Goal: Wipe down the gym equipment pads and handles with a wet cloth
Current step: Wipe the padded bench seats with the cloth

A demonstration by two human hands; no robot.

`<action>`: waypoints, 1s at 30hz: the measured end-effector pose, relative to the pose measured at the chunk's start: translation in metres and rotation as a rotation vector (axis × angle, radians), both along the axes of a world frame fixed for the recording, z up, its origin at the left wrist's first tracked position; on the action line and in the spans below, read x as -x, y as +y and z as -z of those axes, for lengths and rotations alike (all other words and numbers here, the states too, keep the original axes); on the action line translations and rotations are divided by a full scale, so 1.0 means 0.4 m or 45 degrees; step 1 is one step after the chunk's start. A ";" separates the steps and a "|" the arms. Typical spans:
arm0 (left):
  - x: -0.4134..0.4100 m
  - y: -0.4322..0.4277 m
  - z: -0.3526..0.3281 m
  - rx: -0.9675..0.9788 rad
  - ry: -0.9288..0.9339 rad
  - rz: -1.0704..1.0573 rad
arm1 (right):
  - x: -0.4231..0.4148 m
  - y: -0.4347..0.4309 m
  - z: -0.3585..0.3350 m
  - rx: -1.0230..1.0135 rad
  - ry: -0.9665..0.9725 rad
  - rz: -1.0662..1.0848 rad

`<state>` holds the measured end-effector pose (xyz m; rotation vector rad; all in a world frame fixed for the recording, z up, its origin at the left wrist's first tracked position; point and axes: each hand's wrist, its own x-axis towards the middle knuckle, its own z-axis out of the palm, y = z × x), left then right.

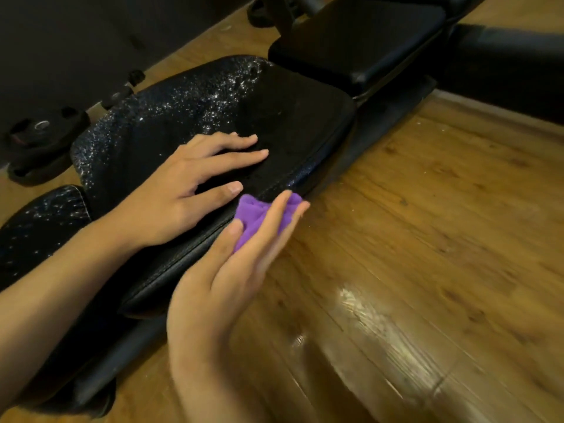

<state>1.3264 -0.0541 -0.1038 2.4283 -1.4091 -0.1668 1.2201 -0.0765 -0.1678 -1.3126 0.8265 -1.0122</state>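
1. Now resting left grip point(183, 193) flat on black pad point(299, 117), fingers straight + spread, holding nothing.
2. Pinching purple cloth point(259, 215) in right grip point(232, 270), thumb vs. nearly straight fingers.
3. Holding cloth bunched at pad's near edge, over the side seam; touching or just off it, can't tell.
4. Also noting shiny speckles over pad's far-left part, wood floor point(427, 239) to rt.

Left hand point(180, 196) rests flat, fingers spread; right hand point(219, 279) pinches cloth point(256, 213).
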 end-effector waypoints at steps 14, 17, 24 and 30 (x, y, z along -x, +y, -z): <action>0.008 -0.013 -0.002 -0.030 -0.012 -0.019 | 0.001 -0.051 0.018 -0.110 -0.004 -0.046; 0.007 -0.009 0.002 -0.070 -0.027 -0.020 | -0.019 -0.100 0.001 -0.125 -0.075 -0.167; 0.009 -0.008 0.005 -0.070 -0.019 -0.043 | -0.227 -0.506 0.032 -0.426 -0.101 -0.280; 0.004 -0.007 -0.001 -0.102 -0.021 -0.037 | -0.046 -0.057 0.033 -0.036 0.022 -0.005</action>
